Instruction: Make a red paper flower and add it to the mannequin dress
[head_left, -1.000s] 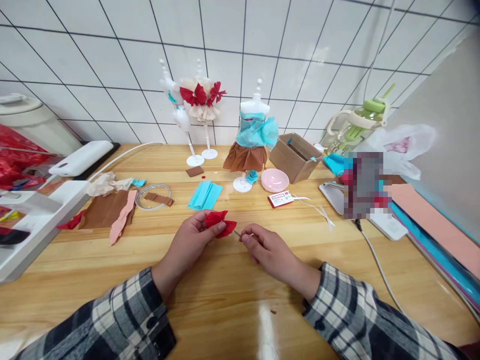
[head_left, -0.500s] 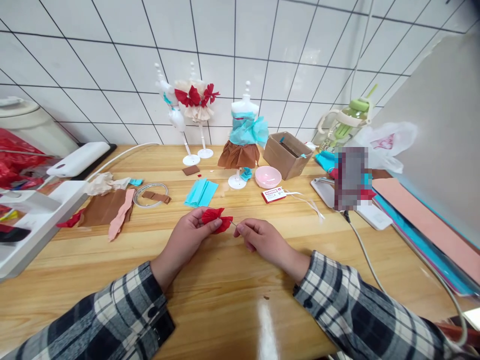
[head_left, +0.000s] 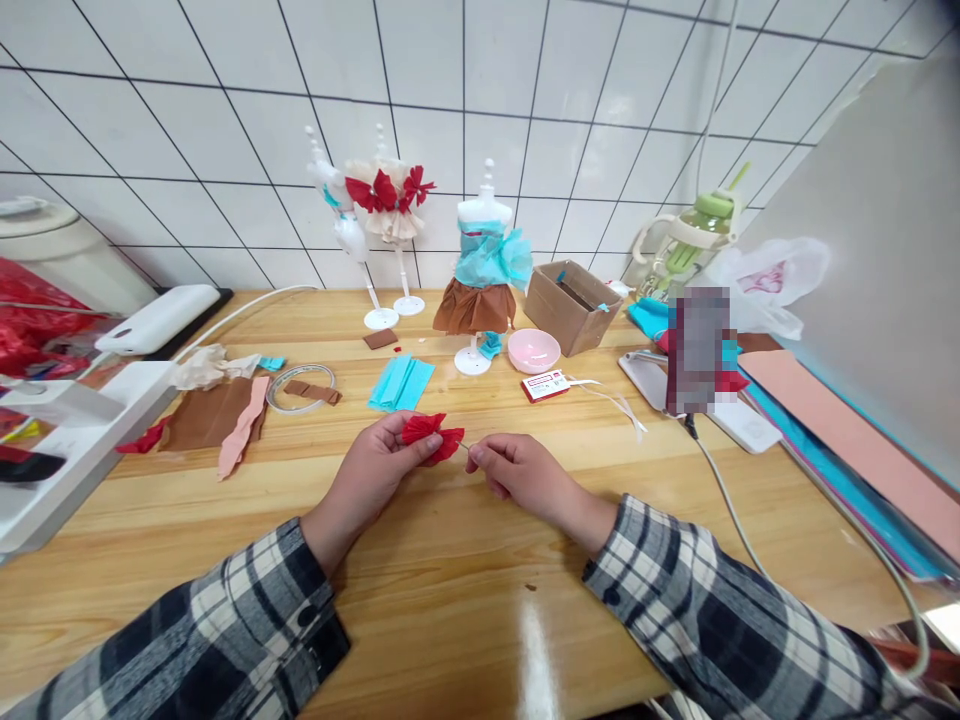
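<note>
Red paper (head_left: 433,438) is held above mid-bench (head_left: 420,580), pinched between thumb and fingers of left hand (head_left: 373,466). Thin rod (head_left: 463,447) is gripped in right fingertips, right hand (head_left: 523,474) closed on it; its other end is set at the paper's right side, exact contact can't be made out. Just behind, toward back edge: blue paper (head_left: 401,383) is laid flat, card (head_left: 546,386) is placed farther right, with bowl (head_left: 534,351) behind it. Box (head_left: 571,310) is stood behind bowl. Dressed form (head_left: 480,260) is stood left of box, wrapped in blue over brown. Two more forms are stood near back edge, left of it: white form (head_left: 350,235) and red-bowed form (head_left: 390,200). Toward left edge, brown strip (head_left: 313,393) is laid across ring (head_left: 274,402); pink strip (head_left: 244,432) is laid over brown sheet (head_left: 196,422). Long sheets (head_left: 862,430) are stacked along right edge
</note>
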